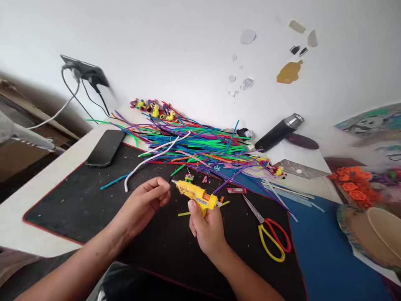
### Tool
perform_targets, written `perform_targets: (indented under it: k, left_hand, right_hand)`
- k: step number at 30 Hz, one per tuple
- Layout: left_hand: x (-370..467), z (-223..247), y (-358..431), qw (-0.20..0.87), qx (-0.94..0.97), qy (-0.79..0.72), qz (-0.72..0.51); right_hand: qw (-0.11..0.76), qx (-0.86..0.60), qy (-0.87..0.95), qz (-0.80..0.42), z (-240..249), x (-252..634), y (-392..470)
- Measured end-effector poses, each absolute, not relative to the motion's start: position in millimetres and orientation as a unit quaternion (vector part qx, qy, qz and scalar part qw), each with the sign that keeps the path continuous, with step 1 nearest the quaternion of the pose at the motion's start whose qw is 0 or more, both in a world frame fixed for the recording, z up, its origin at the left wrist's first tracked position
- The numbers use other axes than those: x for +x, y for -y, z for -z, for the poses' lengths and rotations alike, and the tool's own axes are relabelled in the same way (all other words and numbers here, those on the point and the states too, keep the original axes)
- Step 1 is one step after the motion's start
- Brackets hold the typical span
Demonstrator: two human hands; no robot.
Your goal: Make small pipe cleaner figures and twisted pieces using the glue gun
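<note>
My right hand [208, 230] is wrapped round the handle of a yellow hot glue gun [192, 191], whose nozzle points up and to the left. Close to that nozzle, my left hand [153, 198] has its fingers pinched together; a small dark bit shows by the tip, but what the fingers hold is too small to make out. Behind the gun lies a little green and yellow piece [189, 178], with a small pink piece [204, 179] beside it. A short yellow-green pipe cleaner [184, 214] lies partly hidden under the gun.
Many coloured pipe cleaners [200, 144] are heaped along the wall. Scissors [266, 232] with red and yellow handles lie to the right on the black mat [78, 200]. A phone [105, 148] rests at left; a dark flask [278, 133] stands tilted in view at the back right.
</note>
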State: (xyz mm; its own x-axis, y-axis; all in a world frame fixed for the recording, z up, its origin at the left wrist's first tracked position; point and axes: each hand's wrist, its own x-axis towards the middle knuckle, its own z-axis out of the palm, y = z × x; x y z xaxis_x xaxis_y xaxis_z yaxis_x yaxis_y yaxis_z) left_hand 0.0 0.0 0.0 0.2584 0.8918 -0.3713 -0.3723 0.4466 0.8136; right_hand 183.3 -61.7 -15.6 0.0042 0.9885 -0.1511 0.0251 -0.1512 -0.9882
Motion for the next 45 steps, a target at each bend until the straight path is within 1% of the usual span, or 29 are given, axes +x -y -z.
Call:
perform_targets:
  k: [9, 13, 16, 19, 22, 26, 30, 34, 36, 39, 42, 44, 45]
  left_hand:
    - [-0.1, -5.9, 4.4, 0.734, 0.293, -0.440, -0.427]
    - [-9.8, -21.4, 11.4, 0.730, 0.313, -0.433, -0.425]
    - [-21.5, -31.0, 8.1, 0.693, 0.333, -0.437, -0.466]
    - [-30.8, -31.6, 0.1, 0.666, 0.333, -0.445, -0.497]
    - [-34.6, -25.7, -4.1, 0.666, 0.335, -0.449, -0.493]
    - [-36.4, -17.0, -3.1, 0.665, 0.340, -0.457, -0.483]
    - [-39.4, -10.5, -3.2, 0.661, 0.345, -0.468, -0.474]
    - [-39.9, -7.0, -5.3, 0.666, 0.344, -0.474, -0.462]
    - [-38.8, -6.8, -6.2, 0.667, 0.342, -0.476, -0.460]
    - [-37.1, -7.5, -7.4, 0.663, 0.346, -0.482, -0.457]
    - [-36.4, -7.1, -8.6, 0.661, 0.353, -0.484, -0.452]
    - [-35.9, -6.2, -9.2, 0.663, 0.355, -0.484, -0.447]
    - [-35.5, -5.7, -9.5, 0.663, 0.358, -0.484, -0.446]
  right_hand:
    - [0.429, -0.557, 0.475, -0.530, 20.8, 184.3, 60.3]
    - [0.396, -0.569, 0.531, -0.487, 18.1, 187.5, 58.8]
    - [0.357, -0.570, 0.599, -0.434, 13.1, 188.4, 59.3]
    - [0.294, -0.573, 0.668, -0.372, 9.7, 185.0, 59.9]
    - [0.238, -0.564, 0.724, -0.318, 10.9, 179.5, 59.1]
    - [0.203, -0.562, 0.746, -0.293, 15.1, 173.9, 55.0]
    - [0.201, -0.546, 0.764, -0.278, 18.2, 169.5, 51.3]
    - [0.184, -0.501, 0.807, -0.253, 20.8, 166.7, 50.4]
    - [0.184, -0.477, 0.820, -0.258, 21.1, 168.1, 49.9]
    - [0.234, -0.472, 0.805, -0.273, 20.3, 176.4, 46.4]
    - [0.302, -0.520, 0.752, -0.270, 18.5, 191.7, 38.1]
    - [0.316, -0.562, 0.720, -0.257, 17.2, 203.4, 30.7]
    - [0.307, -0.579, 0.713, -0.249, 16.6, 208.9, 26.8]
